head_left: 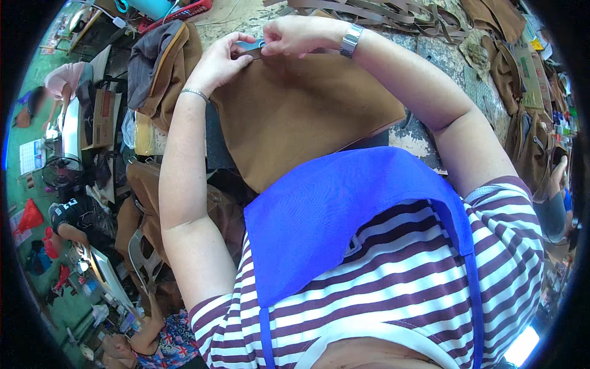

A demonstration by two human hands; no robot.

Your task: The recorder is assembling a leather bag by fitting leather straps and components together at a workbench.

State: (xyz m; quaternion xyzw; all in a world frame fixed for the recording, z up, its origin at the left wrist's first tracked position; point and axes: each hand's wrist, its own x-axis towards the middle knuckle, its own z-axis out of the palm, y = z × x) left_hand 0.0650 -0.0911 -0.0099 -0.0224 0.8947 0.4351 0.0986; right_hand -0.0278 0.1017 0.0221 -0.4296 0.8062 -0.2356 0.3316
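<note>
Striped shirt [381, 295] and blue apron [326, 209] fill the near side. Beyond them, brown piece [307, 111] spread at the near edge of the bench [227, 26], mid-scene, its near left corner hanging down toward the apron. Both hands set close together at its far edge, not touching as far as can be made out. Far left corner apparently pinched by the left hand [221, 64], thumb laid on top; right hand [301, 35] closed just beside it, fingers curled under, so whether piece or tool is gripped cannot be told. Small blue tool [247, 45] seen between the two; its kind is not clear. Progress: piece judged already cut to outline, with work confined for now to the far edge. No strap, pocket or lining seen on the upward face; thin reddish line noted along the near right edge, stitched or raw not determined. How much of the far edge is finished is hidden by the fingers. Lined bag [175, 67] at far left, judged further along, being already joined to its grey lining. Loose strips [424, 19] heaped at far right, not attached to the piece. Piece therefore rated an early-stage, single panel.
</note>
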